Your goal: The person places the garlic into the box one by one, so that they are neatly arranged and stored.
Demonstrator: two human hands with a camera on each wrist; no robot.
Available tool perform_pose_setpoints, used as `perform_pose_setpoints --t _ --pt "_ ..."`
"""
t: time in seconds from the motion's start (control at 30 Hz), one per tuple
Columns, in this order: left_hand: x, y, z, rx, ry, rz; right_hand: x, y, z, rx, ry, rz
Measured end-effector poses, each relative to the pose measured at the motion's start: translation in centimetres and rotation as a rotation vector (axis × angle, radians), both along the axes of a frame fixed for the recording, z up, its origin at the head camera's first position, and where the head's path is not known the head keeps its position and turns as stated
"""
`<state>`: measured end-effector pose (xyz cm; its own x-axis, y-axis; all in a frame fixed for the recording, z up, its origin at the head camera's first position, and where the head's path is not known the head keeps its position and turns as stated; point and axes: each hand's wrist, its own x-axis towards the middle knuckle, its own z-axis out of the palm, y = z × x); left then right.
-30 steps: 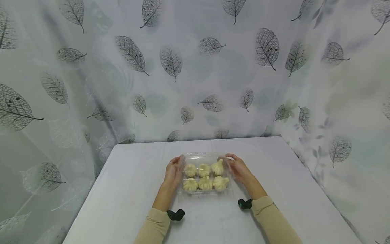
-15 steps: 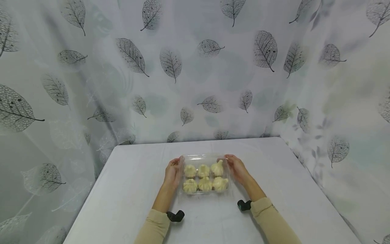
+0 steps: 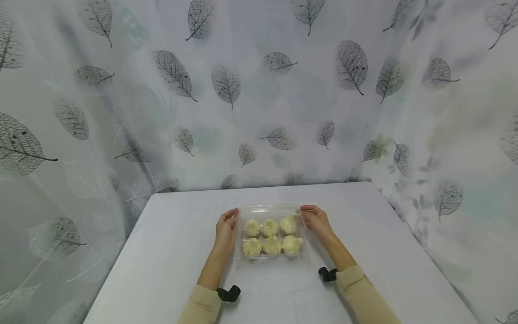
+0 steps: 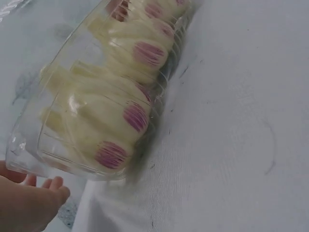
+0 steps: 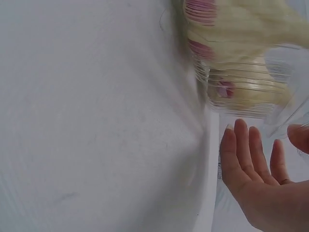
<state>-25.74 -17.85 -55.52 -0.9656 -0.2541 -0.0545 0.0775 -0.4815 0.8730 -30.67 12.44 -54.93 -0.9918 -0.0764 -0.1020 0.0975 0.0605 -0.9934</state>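
A clear plastic clamshell box (image 3: 259, 209) with its lid down sits on the white table. Inside lie several pale garlic bulbs (image 3: 272, 244), in two rows, with purple-streaked bases showing in both wrist views. My left hand (image 3: 225, 231) is beside the box's left side, its loosely bent fingers (image 4: 57, 184) right at the lower corner. At the opposite side is my right hand (image 3: 318, 222). In the right wrist view its fingers (image 5: 258, 150) are extended and spread, a small gap from the box end, with the thumb close to the lid edge.
The white table (image 3: 182, 252) reaches back to a leaf-printed curtain (image 3: 279, 103), which also hangs along both sides. Small black wrist cameras are strapped at the left (image 3: 229, 294) and right (image 3: 328, 274) cuffs.
Both hands have eased outward from the box, the left one to the left and the right one slightly to the right. The box stays about where it was.
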Motion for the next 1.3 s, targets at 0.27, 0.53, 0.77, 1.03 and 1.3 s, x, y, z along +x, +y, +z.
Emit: perform_pose_setpoints --t 0.27,0.53,0.77,1.03,1.3 --pt "2.4 -0.2 1.1 -0.241 -0.024 -0.014 0.8 0.1 0.7 0.054 0.013 -0.034" --pt "4.6 -0.8 1.7 -0.437 -0.091 -0.048 2.1 0.4 1.5 0.084 -0.029 0.001" --pt "6.5 -1.2 1.5 -0.517 -0.079 -0.104 3.5 1.3 2.1 0.102 0.001 0.087" --pt "8.4 -1.7 0.8 -0.598 -0.121 -0.137 6.0 2.0 2.8 0.162 0.002 0.162" --pt "10.6 -1.7 0.4 -0.604 -0.148 -0.184 8.9 2.8 3.0 0.145 -0.004 0.225"
